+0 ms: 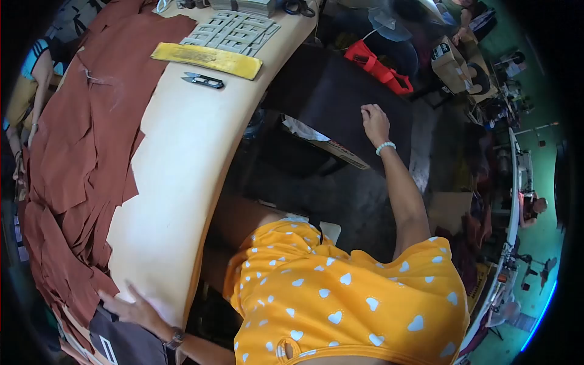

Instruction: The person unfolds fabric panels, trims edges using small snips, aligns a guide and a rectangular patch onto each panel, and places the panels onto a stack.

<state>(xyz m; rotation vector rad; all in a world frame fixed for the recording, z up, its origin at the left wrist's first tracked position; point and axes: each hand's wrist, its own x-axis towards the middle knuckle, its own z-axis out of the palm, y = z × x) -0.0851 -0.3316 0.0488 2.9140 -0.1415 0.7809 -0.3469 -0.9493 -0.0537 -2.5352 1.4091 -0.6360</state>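
Note:
My left hand (139, 311), slightly blurred, has its fingers spread at the near end of the pale tabletop (176, 164). It is beside the edge of the brown leather pieces (79, 152) and just above a dark piece with a white rectangular outline (125, 340). Over to the right, my right hand (376, 124) is closed with its fingers curled, over a large dark sheet (328, 79). Whether it pinches the sheet or anything else is hidden. Thread snips (204, 80) lie on the tabletop near a yellow strip (207, 59).
Grey cut-out panels (234, 31) and black-handled scissors (298, 7) are at the table's far end. A red bag (378, 68) lies beyond the dark sheet. A box (340, 153) stands beneath that sheet. Another person's arm (41, 91) is at the left edge.

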